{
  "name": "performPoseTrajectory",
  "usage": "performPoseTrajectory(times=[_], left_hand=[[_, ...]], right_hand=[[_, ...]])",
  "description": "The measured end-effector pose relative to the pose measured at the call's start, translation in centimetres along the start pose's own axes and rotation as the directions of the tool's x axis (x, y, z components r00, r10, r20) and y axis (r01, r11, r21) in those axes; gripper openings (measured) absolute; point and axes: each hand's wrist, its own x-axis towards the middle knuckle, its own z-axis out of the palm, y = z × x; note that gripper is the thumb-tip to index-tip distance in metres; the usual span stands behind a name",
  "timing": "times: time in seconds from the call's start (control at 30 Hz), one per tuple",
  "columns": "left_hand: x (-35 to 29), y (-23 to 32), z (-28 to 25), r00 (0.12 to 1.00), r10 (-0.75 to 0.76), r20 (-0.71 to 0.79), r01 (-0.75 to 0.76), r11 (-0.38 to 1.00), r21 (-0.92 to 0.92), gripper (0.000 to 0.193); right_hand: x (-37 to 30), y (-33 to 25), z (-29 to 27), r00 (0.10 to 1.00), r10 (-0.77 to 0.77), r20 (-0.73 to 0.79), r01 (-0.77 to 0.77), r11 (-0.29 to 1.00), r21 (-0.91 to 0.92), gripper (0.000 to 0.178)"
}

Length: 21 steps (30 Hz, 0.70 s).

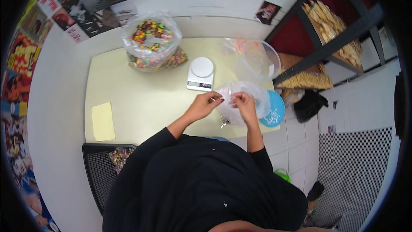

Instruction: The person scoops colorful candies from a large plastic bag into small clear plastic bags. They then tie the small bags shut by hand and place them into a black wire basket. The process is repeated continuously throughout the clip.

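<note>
step: likely working clear bag (pixel 258 95) open | left hand (pixel 207 103), right hand (pixel 243 103): fingers curled in, can't tell if pinching film | bag: under hands, near scale (pixel 201 73), overlapping blue lid (pixel 275 111) | next: probably calls for fine fingertip pinch

A pale table (pixel 141 99) bears a filled clear bag (pixel 156 62), white scale (pixel 201 74), clear tub (pixel 261 62) and yellow sheet (pixel 103 121).

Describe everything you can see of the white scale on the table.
The white, boxy scale, plastic by its look, has a round platform and a small display with buttons beside it. It lies flat on the pale yellow table, just beyond the left hand, which seems not to touch it.
</note>
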Motion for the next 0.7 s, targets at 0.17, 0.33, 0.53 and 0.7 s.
performPoseTrajectory(times=[0.17, 0.33, 0.53, 0.7], left_hand=[[-1.9, -0.8, -2.0, 0.99, -0.088, -0.109, 0.095, 0.993, 0.063, 0.024], [-4.2, -2.8, -4.8, 0.971, -0.113, -0.212, 0.149, 0.975, 0.165, 0.022], [-5.3, -2.4, -6.3, 0.917, -0.122, -0.38, 0.277, 0.879, 0.389, 0.025], [-4.5, -0.8, -7.5, 0.944, -0.041, -0.327, 0.141, 0.947, 0.288, 0.028]], right_hand=[[-0.8, -0.7, 6.7, 0.982, -0.002, 0.188, 0.022, 0.994, -0.104, 0.008], [-0.3, -0.6, 10.0, 0.952, -0.083, 0.296, 0.164, 0.951, -0.262, 0.012], [0.7, -2.3, 11.5, 0.95, -0.25, 0.189, 0.305, 0.875, -0.376, 0.012], [1.2, -3.3, 10.7, 0.95, -0.184, 0.253, 0.241, 0.946, -0.217, 0.008]])
